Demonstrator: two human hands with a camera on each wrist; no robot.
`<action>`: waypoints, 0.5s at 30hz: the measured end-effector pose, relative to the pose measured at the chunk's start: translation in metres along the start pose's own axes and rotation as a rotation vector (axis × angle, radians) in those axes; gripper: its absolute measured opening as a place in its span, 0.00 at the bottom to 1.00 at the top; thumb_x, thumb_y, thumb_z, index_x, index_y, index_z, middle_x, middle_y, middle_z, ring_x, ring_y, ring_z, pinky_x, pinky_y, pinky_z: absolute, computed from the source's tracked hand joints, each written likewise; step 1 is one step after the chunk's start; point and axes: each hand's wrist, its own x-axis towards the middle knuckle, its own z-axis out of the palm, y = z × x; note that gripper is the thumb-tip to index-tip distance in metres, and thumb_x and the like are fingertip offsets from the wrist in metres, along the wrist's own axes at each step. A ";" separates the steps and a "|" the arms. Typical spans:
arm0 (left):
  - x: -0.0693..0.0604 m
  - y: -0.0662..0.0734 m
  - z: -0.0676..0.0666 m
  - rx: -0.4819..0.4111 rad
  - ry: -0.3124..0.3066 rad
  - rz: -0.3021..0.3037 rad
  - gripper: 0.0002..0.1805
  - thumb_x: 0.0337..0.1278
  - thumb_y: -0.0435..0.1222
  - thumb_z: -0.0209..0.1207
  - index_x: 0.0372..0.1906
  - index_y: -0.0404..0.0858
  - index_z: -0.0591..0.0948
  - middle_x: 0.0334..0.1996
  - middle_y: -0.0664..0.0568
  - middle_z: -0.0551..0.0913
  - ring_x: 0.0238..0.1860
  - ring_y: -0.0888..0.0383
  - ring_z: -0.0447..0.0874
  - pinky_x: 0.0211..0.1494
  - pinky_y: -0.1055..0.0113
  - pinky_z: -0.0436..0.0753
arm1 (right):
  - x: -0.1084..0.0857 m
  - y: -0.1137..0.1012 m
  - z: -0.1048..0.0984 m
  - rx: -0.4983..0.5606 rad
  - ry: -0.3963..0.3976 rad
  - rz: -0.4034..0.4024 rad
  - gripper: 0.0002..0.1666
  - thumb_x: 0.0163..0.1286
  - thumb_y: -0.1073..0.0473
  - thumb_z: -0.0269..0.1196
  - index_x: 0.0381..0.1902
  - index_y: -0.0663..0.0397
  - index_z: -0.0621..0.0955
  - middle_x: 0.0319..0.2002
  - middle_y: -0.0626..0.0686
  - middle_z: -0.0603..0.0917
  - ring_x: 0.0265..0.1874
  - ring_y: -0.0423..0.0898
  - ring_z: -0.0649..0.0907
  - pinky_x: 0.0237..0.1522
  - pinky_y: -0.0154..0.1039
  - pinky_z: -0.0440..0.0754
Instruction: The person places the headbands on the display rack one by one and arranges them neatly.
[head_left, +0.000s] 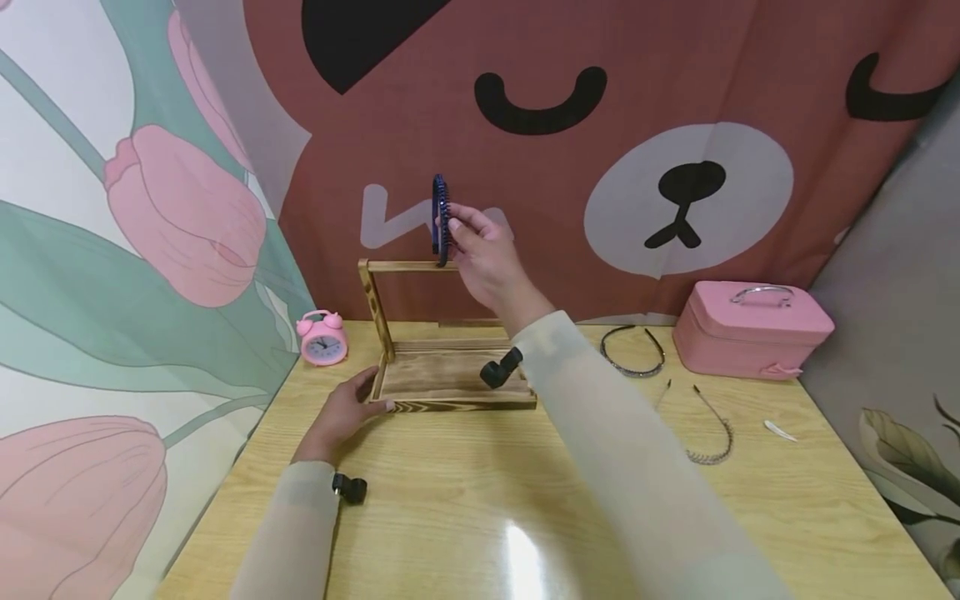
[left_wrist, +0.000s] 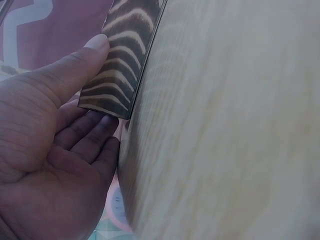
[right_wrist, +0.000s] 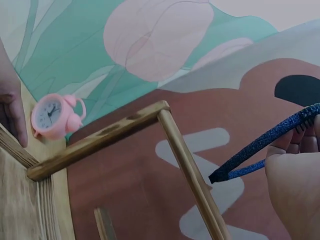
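Observation:
A dark blue headband point(head_left: 441, 221) is pinched between the thumb and fingers of my right hand point(head_left: 487, 258), up at the height of the stand's top bar. In the right wrist view the tip of the headband point(right_wrist: 250, 147) appears close beside the wooden bar point(right_wrist: 192, 175); whether they touch I cannot tell. The wooden stand point(head_left: 378, 312) has a tray base and an upright frame. At its front left corner my left hand point(head_left: 341, 417) grips the tray, thumb on the grained front board point(left_wrist: 120, 65) and fingers round the end.
Left of the stand is a pink alarm clock point(head_left: 323, 340). To the right lie a dark headband point(head_left: 633, 371), a thin wavy headband point(head_left: 726, 446) and a white hair clip point(head_left: 780, 431). A pink case point(head_left: 750, 333) stands at the back right, before a bear-print curtain point(head_left: 540, 192).

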 end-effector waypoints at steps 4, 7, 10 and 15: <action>0.002 0.000 0.000 -0.011 -0.002 -0.009 0.51 0.71 0.45 0.72 0.89 0.39 0.58 0.85 0.37 0.63 0.86 0.38 0.61 0.86 0.41 0.65 | 0.004 0.004 0.004 -0.002 0.000 0.019 0.22 0.89 0.67 0.50 0.73 0.68 0.74 0.78 0.72 0.69 0.59 0.50 0.80 0.54 0.36 0.80; 0.003 0.000 0.000 -0.021 0.002 -0.011 0.51 0.71 0.45 0.73 0.89 0.39 0.58 0.85 0.37 0.64 0.85 0.38 0.62 0.86 0.41 0.66 | 0.006 0.009 0.008 0.016 0.006 0.027 0.21 0.88 0.67 0.50 0.72 0.68 0.75 0.78 0.72 0.69 0.58 0.50 0.80 0.52 0.34 0.81; 0.002 0.000 0.000 -0.025 0.003 -0.011 0.51 0.71 0.43 0.73 0.88 0.37 0.58 0.85 0.37 0.64 0.85 0.38 0.62 0.86 0.42 0.66 | 0.006 0.016 0.010 0.009 0.018 0.050 0.20 0.88 0.68 0.51 0.71 0.67 0.76 0.75 0.69 0.73 0.58 0.49 0.81 0.54 0.35 0.80; 0.002 0.001 0.000 -0.044 0.007 -0.014 0.50 0.71 0.41 0.73 0.88 0.36 0.59 0.85 0.37 0.64 0.86 0.38 0.61 0.87 0.42 0.64 | 0.008 0.028 0.010 -0.070 0.037 0.081 0.19 0.88 0.65 0.53 0.70 0.64 0.79 0.65 0.59 0.81 0.57 0.48 0.81 0.53 0.36 0.78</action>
